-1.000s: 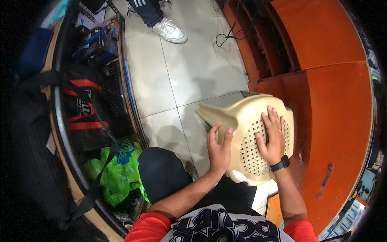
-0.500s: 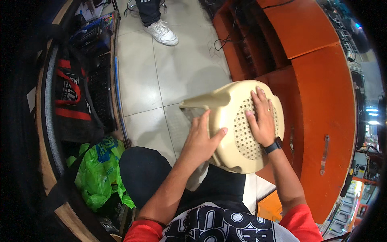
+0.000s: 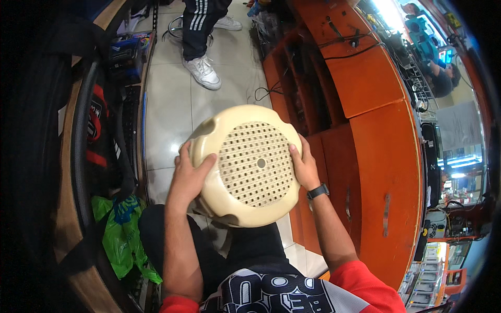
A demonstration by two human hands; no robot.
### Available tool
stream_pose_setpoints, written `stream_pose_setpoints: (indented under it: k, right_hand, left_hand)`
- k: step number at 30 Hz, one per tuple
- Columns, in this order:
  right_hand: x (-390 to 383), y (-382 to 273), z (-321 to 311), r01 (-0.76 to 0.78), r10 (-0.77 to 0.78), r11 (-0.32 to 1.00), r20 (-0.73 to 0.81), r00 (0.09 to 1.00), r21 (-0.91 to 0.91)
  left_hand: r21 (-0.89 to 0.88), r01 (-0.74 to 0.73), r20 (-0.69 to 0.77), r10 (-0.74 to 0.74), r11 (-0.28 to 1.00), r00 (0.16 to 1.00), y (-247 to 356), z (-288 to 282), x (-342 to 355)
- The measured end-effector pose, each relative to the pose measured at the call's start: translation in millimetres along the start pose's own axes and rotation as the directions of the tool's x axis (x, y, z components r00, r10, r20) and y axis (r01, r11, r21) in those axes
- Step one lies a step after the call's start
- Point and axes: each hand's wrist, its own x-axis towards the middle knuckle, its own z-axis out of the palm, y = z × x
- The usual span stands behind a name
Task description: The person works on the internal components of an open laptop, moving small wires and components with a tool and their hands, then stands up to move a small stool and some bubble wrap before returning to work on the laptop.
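Observation:
A cream plastic stool (image 3: 284, 208) is held up in front of me, its round seat with rows of small holes turned toward me. My left hand (image 3: 190, 172) grips its left side, thumb over the rim of the seat and fingers round the side. At the right edge, my right hand (image 3: 305, 166) clasps the stool with its thumb on the seat; a dark band circles that wrist. The stool's legs are mostly hidden behind the seat.
An orange wooden cabinet (image 3: 383, 156) with metal handles runs along the right. At left, a green plastic bag (image 3: 117, 235) lies beside a shelf holding a black and red bag (image 3: 96, 130). Another person's white shoe (image 3: 202, 73) stands on the tiled floor (image 3: 167, 117) ahead.
The stool has turned so its seat now faces me squarely, and has shifted left. My right hand has moved from flat on the seat to gripping its edge. Another person's second shoe shows.

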Motion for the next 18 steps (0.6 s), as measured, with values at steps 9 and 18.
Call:
stream_pose_setpoints:
  k: [9,18]
  right_hand:
    - [15.7,-35.3,17.7,0.224,-0.236,0.956,0.045,0.971,0.191]
    - [85.0,157.0,42.8,-0.032,-0.007,0.983,0.214,0.977,0.179]
  left_hand:
    - [0.664,-0.515,-0.045,0.716,0.542,0.696,117.3,57.0,-14.1]
    - [0.837,-0.414,0.264,0.399,0.358,0.878,127.8,134.0,122.9]
